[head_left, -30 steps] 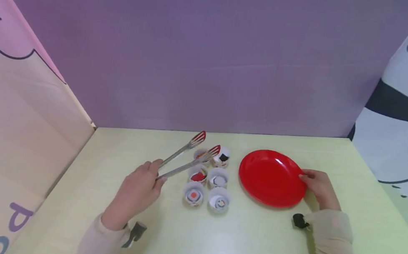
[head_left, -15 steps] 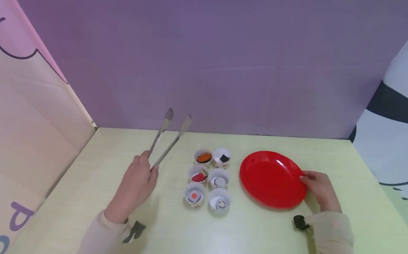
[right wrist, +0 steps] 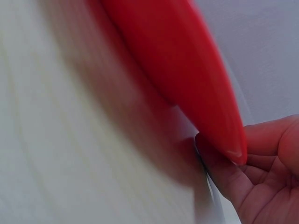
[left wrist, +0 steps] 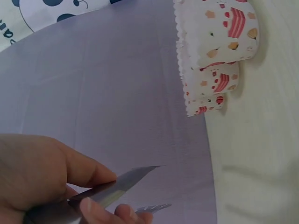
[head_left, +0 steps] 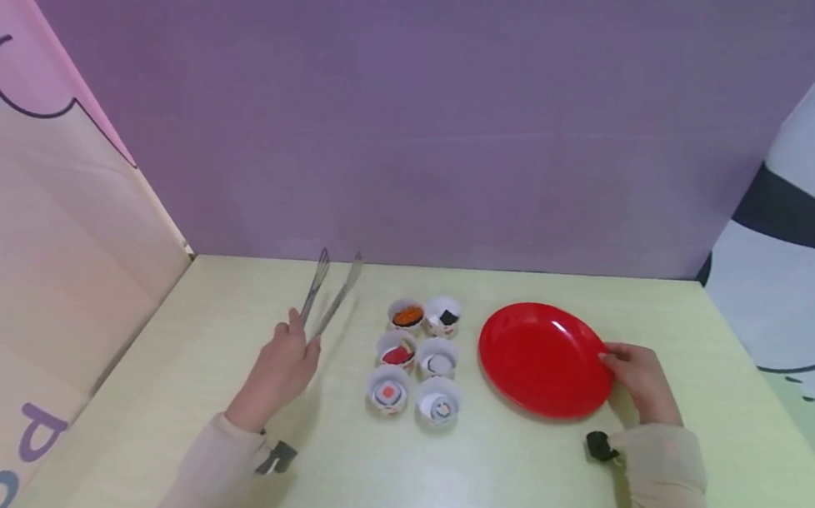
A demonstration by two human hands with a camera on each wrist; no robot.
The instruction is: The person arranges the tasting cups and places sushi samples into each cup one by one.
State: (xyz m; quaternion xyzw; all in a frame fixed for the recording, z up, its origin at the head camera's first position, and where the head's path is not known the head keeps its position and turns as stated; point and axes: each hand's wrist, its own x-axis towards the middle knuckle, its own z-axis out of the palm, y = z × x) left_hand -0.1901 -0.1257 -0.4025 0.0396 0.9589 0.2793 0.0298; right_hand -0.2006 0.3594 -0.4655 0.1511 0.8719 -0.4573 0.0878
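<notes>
Metal tongs [head_left: 332, 302] with slotted ends are gripped in my left hand [head_left: 284, 366], their arms spread apart and nothing between them. In the left wrist view my thumb and fingers close round the tongs [left wrist: 100, 192]. My right hand [head_left: 640, 379] pinches the near right rim of a round red plate [head_left: 542, 360]; the right wrist view has the plate's edge [right wrist: 196, 79] between thumb and fingers. Between the hands stand several paper cups in two columns, holding sushi pieces: an orange-topped one [head_left: 409, 315], a red-topped one [head_left: 398, 355] and one with an orange square [head_left: 387, 392] among them.
A pale wooden table [head_left: 381, 486] lies under everything. Behind it rises a purple wall [head_left: 422, 122]. Patterned cloth hangs at the left [head_left: 25, 227] and right sides.
My left hand has drawn the tongs left, away from over the cups, and lowered them slightly. The orange-topped piece is uncovered. My right hand and the plate stay in place.
</notes>
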